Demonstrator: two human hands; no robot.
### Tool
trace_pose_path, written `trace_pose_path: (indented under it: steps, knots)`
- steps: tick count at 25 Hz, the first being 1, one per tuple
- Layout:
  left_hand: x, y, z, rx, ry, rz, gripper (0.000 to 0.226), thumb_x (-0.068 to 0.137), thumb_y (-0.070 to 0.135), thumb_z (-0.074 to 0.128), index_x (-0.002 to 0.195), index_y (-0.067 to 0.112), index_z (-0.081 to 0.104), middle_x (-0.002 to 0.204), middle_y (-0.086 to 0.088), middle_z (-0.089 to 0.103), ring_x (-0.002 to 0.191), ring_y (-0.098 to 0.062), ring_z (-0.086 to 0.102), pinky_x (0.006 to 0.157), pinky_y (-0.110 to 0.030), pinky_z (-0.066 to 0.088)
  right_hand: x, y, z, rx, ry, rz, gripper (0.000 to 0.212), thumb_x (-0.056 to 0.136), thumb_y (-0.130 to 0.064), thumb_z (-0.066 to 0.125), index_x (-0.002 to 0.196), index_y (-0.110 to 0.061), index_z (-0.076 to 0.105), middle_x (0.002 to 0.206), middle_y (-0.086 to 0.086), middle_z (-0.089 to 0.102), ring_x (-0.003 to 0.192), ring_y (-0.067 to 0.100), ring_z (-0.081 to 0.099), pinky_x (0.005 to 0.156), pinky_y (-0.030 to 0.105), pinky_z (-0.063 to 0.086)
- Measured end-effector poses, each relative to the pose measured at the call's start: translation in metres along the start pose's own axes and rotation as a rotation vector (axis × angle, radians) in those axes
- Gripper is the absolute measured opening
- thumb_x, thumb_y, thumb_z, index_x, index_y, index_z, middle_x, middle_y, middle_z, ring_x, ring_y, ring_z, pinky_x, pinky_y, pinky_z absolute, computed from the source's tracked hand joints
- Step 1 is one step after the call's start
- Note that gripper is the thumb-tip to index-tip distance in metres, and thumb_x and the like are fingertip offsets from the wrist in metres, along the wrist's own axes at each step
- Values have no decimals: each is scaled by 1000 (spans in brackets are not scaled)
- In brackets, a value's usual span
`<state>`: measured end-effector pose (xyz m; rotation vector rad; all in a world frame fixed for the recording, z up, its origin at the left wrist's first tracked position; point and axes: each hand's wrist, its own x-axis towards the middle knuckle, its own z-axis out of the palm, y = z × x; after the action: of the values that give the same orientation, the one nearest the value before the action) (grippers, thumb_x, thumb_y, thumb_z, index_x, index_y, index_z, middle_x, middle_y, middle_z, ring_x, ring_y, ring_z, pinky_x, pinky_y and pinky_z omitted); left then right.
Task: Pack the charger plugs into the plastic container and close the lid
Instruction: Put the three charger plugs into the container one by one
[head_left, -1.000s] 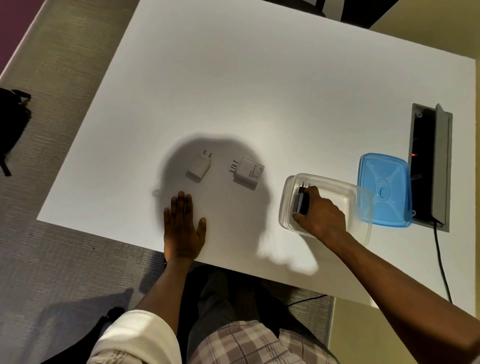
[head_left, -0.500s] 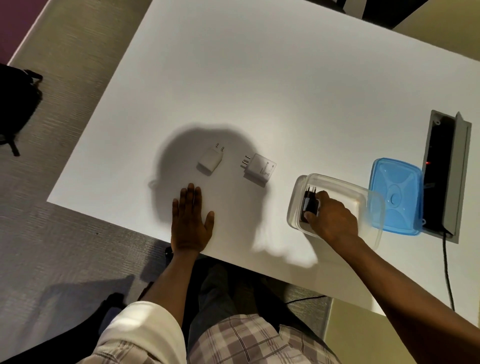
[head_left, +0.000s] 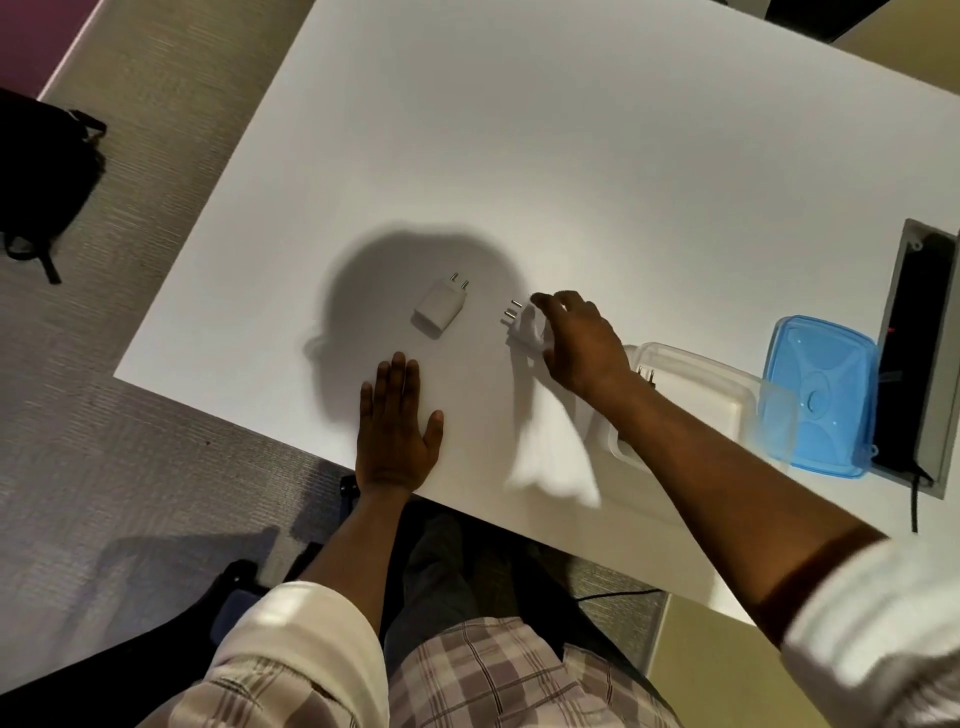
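Two-handed, worked over a smooth, matte white table (head_left: 571, 156). Pressed the left hand (head_left: 397, 436) flat near the front edge, palm down, fingers together, thumb spread, holding nothing.

Reached the right hand (head_left: 582, 343) across to a white three-pin charger plug (head_left: 524, 330), fingers curled over its blocky casing and touching it. Could not tell whether closed on it. Hid most of the casing under the hand and left only three short metal pins in plain sight at the upper left.

Left a white two-pin charger plug (head_left: 440, 307), a rounded rectangular block with round metal pins, lying alone just to the left, inside a soft head-shaped shadow.

Kept a clear plastic container (head_left: 691, 384), rectangular with rounded corners, open on the table to the right, its front corner crossed by the right forearm. Showed inside it only the pins and a sliver of a black charger plug (head_left: 648, 375), with the rest covered by the wrist.

Set a translucent blue lid (head_left: 821, 395), moulded with raised panels and a round centre boss, off the container at its right end. Could not tell whether touching or merely overlapping in view.

Cropped a recessed grey cable box (head_left: 919, 338) at the right frame edge and a black bag (head_left: 36, 176) on ribbed carpet at the left. Blurred the white right sleeve (head_left: 872, 639).
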<state>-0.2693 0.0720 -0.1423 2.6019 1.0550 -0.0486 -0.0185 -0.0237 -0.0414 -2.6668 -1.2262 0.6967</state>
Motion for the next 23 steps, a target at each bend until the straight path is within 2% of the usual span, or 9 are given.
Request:
trace_pose_path:
  steps: [2,6,10,13,20,23]
  knots:
    - [0,0,0,5,2,-1,74,97,43,41,158,9,17,167,-11,15,155,-27,14,126,-48,15,12,3,9,-62,-78,7,79,79,3,56,149,-25,33,141,13,43,115,39,50,84,42,48]
    - [-1,-1,1,4,-1,-5,74,97,43,42,158,10,16,167,-10,14,155,-27,14,125,-48,16,14,4,23,-124,-81,1,86,76,2,58,149,-33,28,130,15,46,107,38,51,66,37,40]
    - [0,-1,1,-5,2,-5,74,97,43,43,158,10,16,167,-10,14,155,-27,14,125,-49,16,-1,-1,35,-119,-103,46,90,77,-4,64,151,-31,22,129,14,46,105,37,54,69,38,43]
    - [0,0,1,0,-5,-8,74,97,43,41,158,10,15,167,-10,14,155,-26,12,125,-48,15,-14,0,40,-77,-121,76,82,82,-14,59,152,-33,20,121,11,51,95,36,62,71,36,46]
    - [1,0,1,32,-45,-21,74,97,46,34,159,11,11,168,-9,11,155,-27,11,126,-48,14,-23,-10,39,-46,-74,41,74,80,-19,65,146,-27,31,116,13,51,90,39,64,69,42,51]
    - [1,1,0,41,-45,-18,74,97,46,33,159,11,11,168,-10,11,155,-27,10,126,-48,13,-29,-13,28,-18,-92,51,73,78,-22,67,143,-27,33,115,13,53,89,40,65,67,39,48]
